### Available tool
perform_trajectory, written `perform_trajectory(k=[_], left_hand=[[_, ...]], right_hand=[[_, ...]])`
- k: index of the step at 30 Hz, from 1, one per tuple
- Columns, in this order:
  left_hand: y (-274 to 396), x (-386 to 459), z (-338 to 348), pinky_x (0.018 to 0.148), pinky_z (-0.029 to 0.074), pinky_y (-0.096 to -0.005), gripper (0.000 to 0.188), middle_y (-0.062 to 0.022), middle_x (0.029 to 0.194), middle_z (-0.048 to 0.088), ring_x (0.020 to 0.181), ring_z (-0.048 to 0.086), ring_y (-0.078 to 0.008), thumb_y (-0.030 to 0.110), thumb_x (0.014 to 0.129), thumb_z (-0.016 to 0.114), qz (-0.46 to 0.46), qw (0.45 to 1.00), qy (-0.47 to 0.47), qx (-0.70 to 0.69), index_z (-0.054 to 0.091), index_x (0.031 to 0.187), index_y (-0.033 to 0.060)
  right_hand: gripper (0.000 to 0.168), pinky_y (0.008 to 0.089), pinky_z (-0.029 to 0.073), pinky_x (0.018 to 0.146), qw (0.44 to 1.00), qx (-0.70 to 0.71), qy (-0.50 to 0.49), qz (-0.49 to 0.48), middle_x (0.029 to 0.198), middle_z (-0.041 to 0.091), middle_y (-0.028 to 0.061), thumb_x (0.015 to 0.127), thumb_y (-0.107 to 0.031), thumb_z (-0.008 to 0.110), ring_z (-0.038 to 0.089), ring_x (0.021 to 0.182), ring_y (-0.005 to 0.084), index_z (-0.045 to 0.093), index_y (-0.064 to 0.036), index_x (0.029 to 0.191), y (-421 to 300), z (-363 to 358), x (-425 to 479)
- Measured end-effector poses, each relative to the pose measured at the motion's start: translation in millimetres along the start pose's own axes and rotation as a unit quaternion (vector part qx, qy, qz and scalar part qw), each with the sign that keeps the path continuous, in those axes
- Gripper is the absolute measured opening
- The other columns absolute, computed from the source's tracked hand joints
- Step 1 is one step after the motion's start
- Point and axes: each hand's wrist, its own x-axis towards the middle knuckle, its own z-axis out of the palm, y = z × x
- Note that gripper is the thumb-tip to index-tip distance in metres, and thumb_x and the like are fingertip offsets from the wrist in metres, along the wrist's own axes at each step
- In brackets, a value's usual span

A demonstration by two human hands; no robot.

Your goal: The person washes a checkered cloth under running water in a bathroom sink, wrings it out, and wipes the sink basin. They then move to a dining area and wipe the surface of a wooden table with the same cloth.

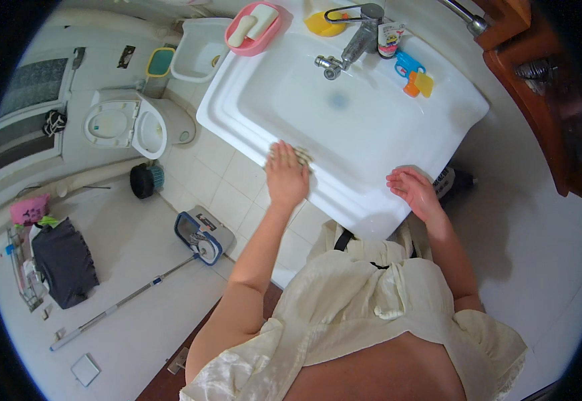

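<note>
My left hand (287,176) lies flat, palm down, over a crumpled greenish-beige cloth (303,156), pressing it on the front rim of a white washbasin (251,135). Most of the cloth is hidden under the palm and fingers. Over the basin's right front corner, my right hand (413,191) hovers with loosely bent fingers and nothing in it. At the back of the basin stands a chrome faucet (361,45). The drain (338,100) shows as a blurred bluish spot.
A pink soap dish (253,29) with two bars, a yellow toy duck (325,24), a small tube (390,40) and a blue-orange toy (411,70) sit along the rim. A wooden cabinet (521,100) juts in at right. Leftward are a toilet (150,130) and mop bucket (203,235).
</note>
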Motion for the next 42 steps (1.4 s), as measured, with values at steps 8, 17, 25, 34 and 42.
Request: perform_trajectory(k=[8,17,25,34,42], left_hand=[[-29,28,2,0.106,0.018,-0.0409,0.055,-0.018,0.139,0.028,0.131,0.022,-0.0296,0.029,0.087,0.038,-0.03,0.999,0.017,0.015,0.031,0.131,-0.0042],[-149,165,11,0.108,0.014,-0.0376,0.055,-0.011,0.144,0.017,0.133,0.016,-0.0258,0.028,0.09,0.035,-0.024,0.989,0.134,0.05,0.021,0.137,0.0038],[-152,159,12,0.109,0.013,-0.0356,0.055,-0.0125,0.145,0.015,0.134,0.014,-0.0256,0.029,0.091,0.032,-0.013,0.994,0.083,0.074,0.019,0.138,0.0028],[-82,72,2,0.107,0.018,-0.0394,0.053,-0.016,0.141,0.025,0.13,0.024,-0.0288,0.027,0.089,0.038,-0.003,0.999,0.028,0.04,0.03,0.133,-0.0014],[40,-10,-5,0.106,0.019,-0.0427,0.052,-0.0179,0.139,0.028,0.13,0.024,-0.0312,0.025,0.086,0.043,0.132,0.987,-0.022,-0.087,0.035,0.13,-0.0027]], right_hand=[[0.02,0.0303,0.044,0.084,1.0,0.01,-0.01,0.026,0.101,0.059,0.011,0.09,-0.016,0.047,0.057,0.094,0.0188,0.053,-0.003,0.104,-5,2,6],[0.023,0.0315,0.043,0.086,0.998,0.011,-0.041,0.036,0.104,0.058,0.011,0.092,-0.018,0.045,0.056,0.097,0.0196,0.051,-0.003,0.109,-3,0,15],[0.025,0.0316,0.043,0.087,0.999,0.016,-0.037,0.03,0.105,0.058,0.0113,0.092,-0.019,0.044,0.056,0.098,0.0201,0.049,-0.003,0.111,-6,1,13],[0.025,0.03,0.043,0.086,0.999,0.01,-0.049,0.007,0.104,0.058,0.0096,0.091,-0.018,0.045,0.056,0.097,0.0189,0.051,-0.003,0.11,-1,0,15],[0.027,0.0294,0.041,0.086,0.999,0.012,-0.032,0.005,0.103,0.059,0.0075,0.09,-0.025,0.048,0.055,0.095,0.0162,0.054,-0.004,0.106,0,-2,13]])
